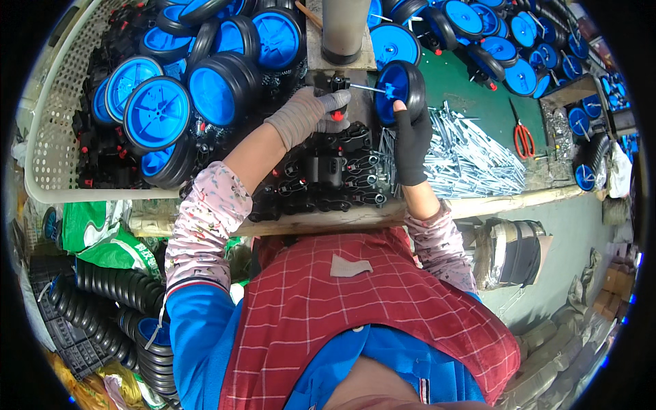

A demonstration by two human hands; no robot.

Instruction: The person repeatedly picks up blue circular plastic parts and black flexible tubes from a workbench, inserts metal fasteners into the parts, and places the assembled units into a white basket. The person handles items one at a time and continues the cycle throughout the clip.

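Your left hand point(311, 113), in a grey-brown glove, is closed around a small black bracket point(335, 85) with red bits on it, so that grip is full and tight on the part. Your right hand point(412, 140), in a black fingerless glove, holds a blue wheel point(400, 89) with a black tyre upright on its edge, the fingers wrapped behind the tyre and the blue hub facing left. A thin metal axle point(367, 87) runs level between the bracket and the hub of the wheel, joining the two. All of this sits just in front of a grey upright cylinder point(344, 31) at the far side of the bench point(471, 89). Under your wrists lies a heap of black brackets point(328, 178), and just to the right of them a pile of bright metal rods point(465, 157). Red-handled scissors point(523, 137) lie on the green surface beyond the rods. To your left a white perforated basket point(51, 137) is stacked with finished blue wheels point(157, 113); more of them crowd the far right of the bench. Down at your left side, black tyres point(109, 301) are piled on the floor.
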